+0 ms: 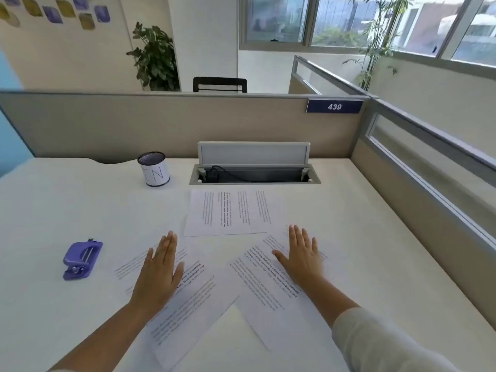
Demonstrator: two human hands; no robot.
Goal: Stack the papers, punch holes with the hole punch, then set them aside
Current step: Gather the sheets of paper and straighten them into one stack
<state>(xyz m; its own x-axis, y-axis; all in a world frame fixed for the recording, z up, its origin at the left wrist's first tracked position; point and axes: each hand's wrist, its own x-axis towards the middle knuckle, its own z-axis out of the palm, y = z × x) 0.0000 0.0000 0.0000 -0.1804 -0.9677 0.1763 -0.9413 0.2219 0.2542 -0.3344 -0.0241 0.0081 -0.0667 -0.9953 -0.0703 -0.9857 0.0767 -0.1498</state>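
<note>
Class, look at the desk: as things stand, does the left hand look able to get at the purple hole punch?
Probably yes. The left hand lies flat on a sheet, and the hole punch sits to its left on bare desk with nothing between them.

The printed text on all three sheets is too small and blurred to read. The left hand [158, 275] covers part of the left sheet [185, 312], and the right hand [302, 257] covers part of the right sheet [271, 285]. Both forearms are cut off by the bottom edge. The inside of the dark-rimmed cup [153, 169] cannot be seen. The far sheet [230, 212] overlaps the top corner of the right sheet. The coloured notes [53, 12] on the wall are blurred.
</note>
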